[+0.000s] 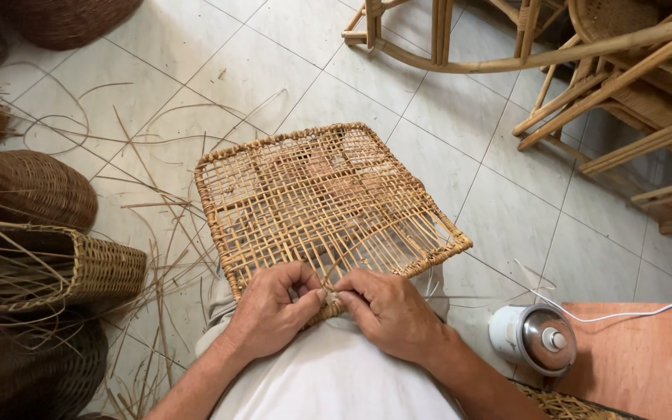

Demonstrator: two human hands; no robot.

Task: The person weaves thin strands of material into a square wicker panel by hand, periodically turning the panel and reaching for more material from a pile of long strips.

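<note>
Woven cane panel [324, 202] lies flat across the person's lap, near edge drawn up to the belly, apparently so both hands can work the rim. Left hand [274, 311] and right hand [386, 311] meet at that edge, knuckles up, wrists bent inward. Fingertips of both pinch a thin cane strand [328, 295] between them. Loose cane strips [149, 225] lie left of the fingers; small metal pot [534, 338] right.
</note>
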